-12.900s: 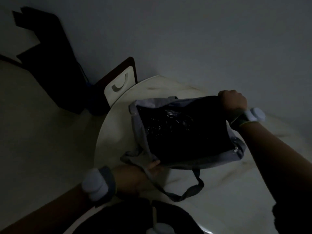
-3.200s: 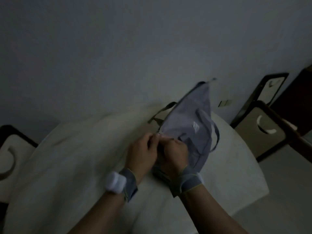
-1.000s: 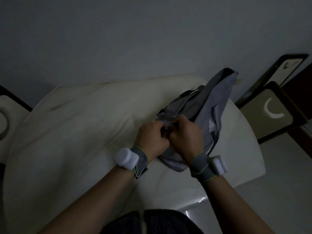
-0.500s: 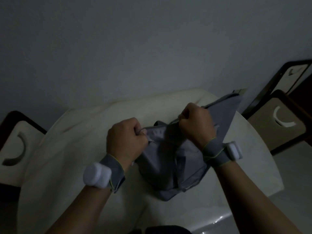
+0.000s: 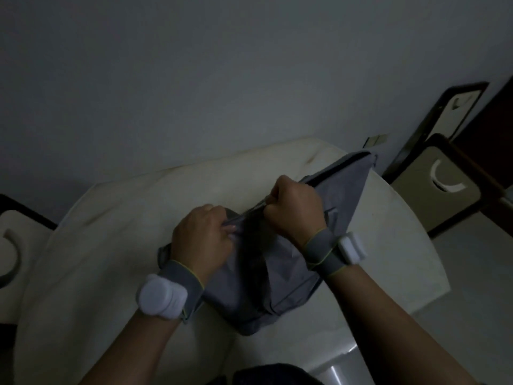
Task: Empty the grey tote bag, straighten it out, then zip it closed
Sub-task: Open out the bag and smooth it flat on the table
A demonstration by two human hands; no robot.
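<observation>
Gripping grey tote bag (image 5: 277, 276) top edge w/ both fists: left hand (image 5: 201, 243) near, right hand (image 5: 295, 211) farther along, on white table (image 5: 111, 218).

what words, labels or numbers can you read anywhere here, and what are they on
None can be read.
grey tote bag: no legible label or print shows on the fabric held by the left hand and right hand.
white wrist units: plain, no markings visible.
wall plate: too small and dim to tell.
chairs: only a curved cut-out, no text.
</observation>
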